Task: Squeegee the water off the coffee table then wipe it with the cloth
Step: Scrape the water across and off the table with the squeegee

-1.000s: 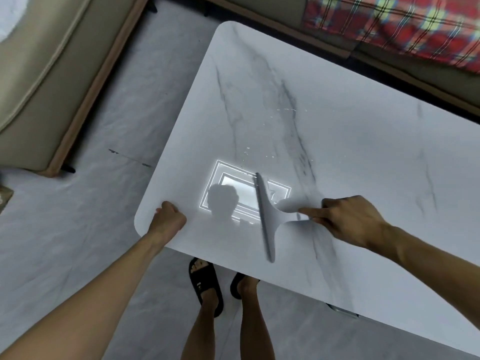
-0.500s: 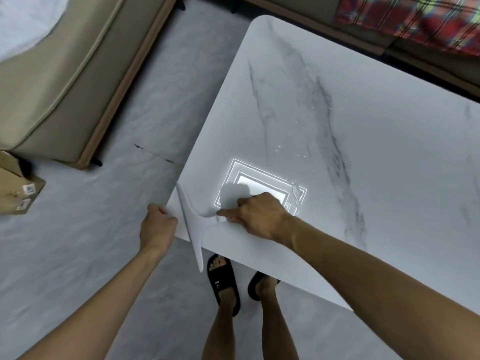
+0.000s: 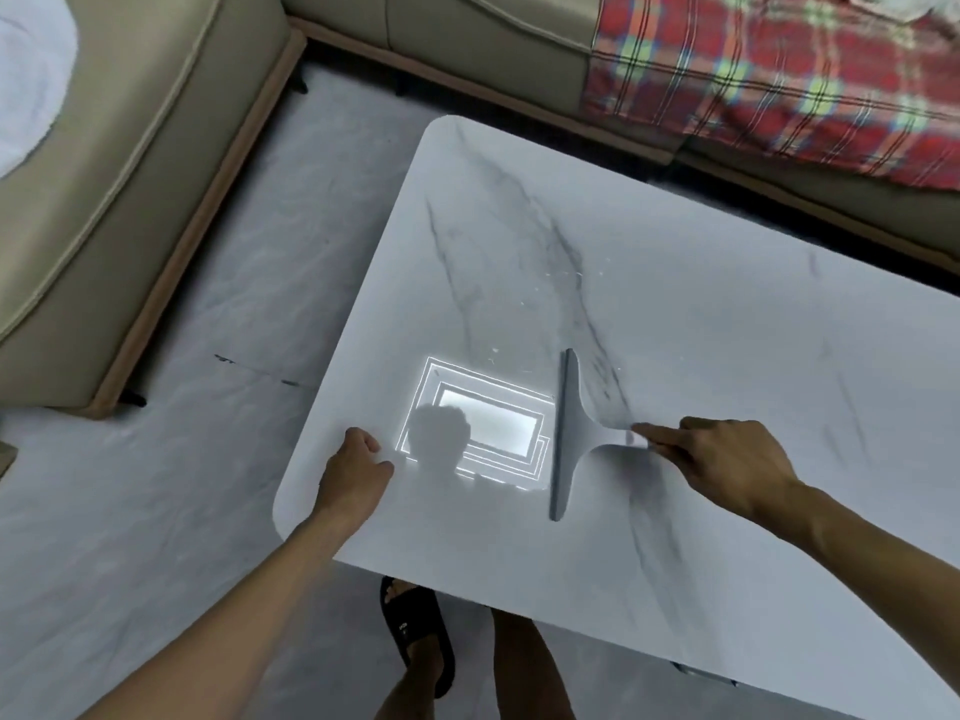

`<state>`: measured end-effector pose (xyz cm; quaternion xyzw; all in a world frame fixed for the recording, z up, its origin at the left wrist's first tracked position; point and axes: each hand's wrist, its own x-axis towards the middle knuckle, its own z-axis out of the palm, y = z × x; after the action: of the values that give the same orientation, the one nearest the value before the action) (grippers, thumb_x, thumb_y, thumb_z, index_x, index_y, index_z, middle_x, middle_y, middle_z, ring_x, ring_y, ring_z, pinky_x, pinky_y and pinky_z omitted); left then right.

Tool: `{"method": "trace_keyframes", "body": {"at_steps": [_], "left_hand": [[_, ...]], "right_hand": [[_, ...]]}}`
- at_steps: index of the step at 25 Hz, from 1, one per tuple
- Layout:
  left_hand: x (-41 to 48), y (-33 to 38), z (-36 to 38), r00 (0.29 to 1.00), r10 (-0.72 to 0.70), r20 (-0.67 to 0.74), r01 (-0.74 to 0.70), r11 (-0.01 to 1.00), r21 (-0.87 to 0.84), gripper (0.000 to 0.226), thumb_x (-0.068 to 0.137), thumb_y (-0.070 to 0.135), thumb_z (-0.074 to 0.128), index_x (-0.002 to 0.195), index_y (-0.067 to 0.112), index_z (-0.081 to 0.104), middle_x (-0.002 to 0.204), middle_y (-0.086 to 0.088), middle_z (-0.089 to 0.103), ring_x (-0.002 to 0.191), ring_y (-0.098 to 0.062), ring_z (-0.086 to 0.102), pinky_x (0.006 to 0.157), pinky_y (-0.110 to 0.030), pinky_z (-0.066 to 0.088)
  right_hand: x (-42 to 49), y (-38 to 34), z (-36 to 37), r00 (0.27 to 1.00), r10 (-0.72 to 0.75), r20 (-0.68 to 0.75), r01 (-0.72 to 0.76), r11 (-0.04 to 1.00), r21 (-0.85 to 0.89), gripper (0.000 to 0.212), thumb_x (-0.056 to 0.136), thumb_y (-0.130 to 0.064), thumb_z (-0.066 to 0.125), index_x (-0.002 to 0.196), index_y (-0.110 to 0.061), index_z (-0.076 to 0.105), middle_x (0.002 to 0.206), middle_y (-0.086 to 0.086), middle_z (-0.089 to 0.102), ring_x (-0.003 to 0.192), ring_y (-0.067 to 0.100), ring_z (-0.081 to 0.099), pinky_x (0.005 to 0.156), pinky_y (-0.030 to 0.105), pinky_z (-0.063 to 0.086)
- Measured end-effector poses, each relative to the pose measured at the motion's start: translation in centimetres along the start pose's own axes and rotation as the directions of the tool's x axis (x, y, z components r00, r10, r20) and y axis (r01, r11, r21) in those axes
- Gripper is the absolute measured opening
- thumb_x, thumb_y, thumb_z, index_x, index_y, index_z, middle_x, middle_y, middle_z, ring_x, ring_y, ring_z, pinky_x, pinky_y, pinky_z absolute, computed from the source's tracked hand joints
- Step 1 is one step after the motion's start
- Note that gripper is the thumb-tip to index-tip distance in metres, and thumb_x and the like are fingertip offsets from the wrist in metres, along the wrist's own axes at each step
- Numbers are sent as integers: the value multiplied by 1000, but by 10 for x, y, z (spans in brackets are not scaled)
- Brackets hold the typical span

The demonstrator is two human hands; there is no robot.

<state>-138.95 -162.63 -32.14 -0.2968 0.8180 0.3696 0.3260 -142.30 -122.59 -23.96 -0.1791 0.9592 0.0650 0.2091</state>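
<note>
Holding the squeegee (image 3: 569,433) by its handle, the right hand (image 3: 727,467) has its grip closed, index finger stretched along the handle toward the blade. Blade lies flat on the tabletop (image 3: 727,314), long edge running away from the person, well in from the left edge. Squeegee is pale grey, close in tone to the marble-look surface.

Left hand (image 3: 353,472) rests on the tabletop near the left front corner, fingers curled into a loose fist, gripping nothing that can be seen; thumb side faces the squeegee.

Between the two hands: a bright rectangular reflection (image 3: 483,423) of a ceiling light, with the dark reflection of a head overlapping its near left corner. Blade stands just beside the right edge of this reflection.

Water: small droplets (image 3: 550,283) scattered beyond the blade's far end, along the grey vein. No larger pool can be made out; the surface is glossy, and how wet it is elsewhere cannot be told.

Nothing lies on the tabletop in the blade's way toward the left edge except the left hand.

Surroundings: beige sofa (image 3: 130,163) to the left, across a strip of grey floor (image 3: 182,485); a second sofa section along the far side, carrying a red plaid blanket (image 3: 779,80). White fabric (image 3: 26,80) at the upper left corner on the sofa; what it is cannot be told. Below the near tabletop edge, a foot in a black sandal (image 3: 415,631).
</note>
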Motion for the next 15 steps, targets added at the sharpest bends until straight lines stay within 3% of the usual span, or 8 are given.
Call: {"method": "trace_keyframes", "body": {"at_steps": [3, 5, 8, 11, 13, 15], "left_hand": [[8, 24, 3, 999, -7, -46, 8, 1000, 1, 17, 87, 11, 53, 99, 16, 43, 82, 0, 51, 69, -14, 51, 50, -26, 34], [16, 37, 4, 997, -27, -73, 26, 1000, -4, 13, 88, 12, 52, 97, 15, 43, 81, 0, 52, 68, -14, 51, 50, -26, 33], [31, 46, 9, 994, -27, -109, 26, 1000, -6, 8, 92, 16, 51, 95, 15, 44, 81, 0, 53, 68, -13, 51, 50, -26, 33], [44, 64, 19, 996, -20, -92, 23, 1000, 22, 8, 92, 17, 51, 95, 15, 44, 83, -3, 56, 68, -14, 52, 52, -26, 35], [51, 80, 30, 998, -20, -68, 23, 998, 52, 10, 91, 17, 52, 94, 14, 43, 89, -7, 57, 70, -17, 53, 53, -27, 36], [56, 95, 40, 1000, -15, -8, 15, 995, 103, 13, 89, 16, 53, 94, 11, 43, 102, -8, 53, 79, -24, 56, 59, -28, 38]], "right_hand": [[29, -18, -16, 988, -137, -71, 142, 987, 78, 35, 95, -49, 41, 129, -59, 43, 64, -10, 50, 52, 18, 59, 40, 25, 39], [72, -49, -18, 956, -289, -56, 294, 948, 122, 37, 97, -52, 30, 132, -61, 35, 83, -11, 64, 68, 18, 65, 48, 24, 39], [126, -87, -13, 913, -407, 42, 400, 909, 120, 36, 100, -48, 28, 134, -57, 37, 102, -6, 65, 87, 26, 65, 56, 30, 36], [150, -64, -9, 910, -413, 30, 408, 907, 108, 36, 101, -45, 31, 134, -56, 38, 102, -4, 64, 90, 29, 65, 59, 31, 38], [145, -23, -5, 931, -362, 33, 353, 923, 153, 36, 99, -47, 31, 133, -59, 32, 107, -7, 65, 93, 26, 66, 64, 32, 46], [129, 26, -5, 963, -270, 24, 261, 948, 182, 39, 99, -48, 31, 134, -63, 29, 103, -9, 65, 87, 24, 67, 61, 30, 45]]}}
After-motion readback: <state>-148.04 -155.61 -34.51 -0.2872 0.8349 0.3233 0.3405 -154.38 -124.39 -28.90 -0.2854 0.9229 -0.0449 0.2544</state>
